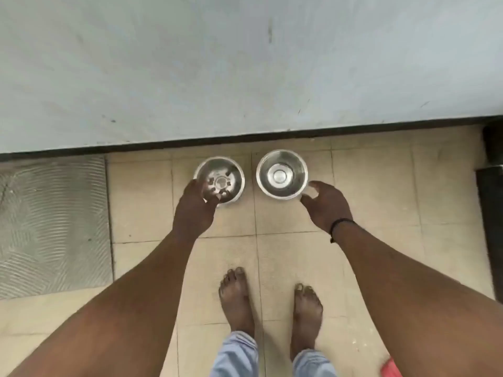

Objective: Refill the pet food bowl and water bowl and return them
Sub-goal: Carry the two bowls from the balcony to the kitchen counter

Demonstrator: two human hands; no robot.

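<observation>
Two small steel bowls stand side by side on the tiled floor near the wall. The left bowl (221, 180) holds a few dark bits of food. The right bowl (282, 174) looks shiny inside, with no food showing. My left hand (194, 205) grips the near-left rim of the left bowl, thumb inside it. My right hand (325, 206) curls around the near-right side of the right bowl, fingers touching its rim; a black band circles that wrist.
A pale wall (245, 63) with a dark skirting strip rises just behind the bowls. A grey ribbed mat (51, 227) lies at the left. Dark objects (492, 186) stand at the right edge. My bare feet (269, 308) are planted on beige tiles below the bowls.
</observation>
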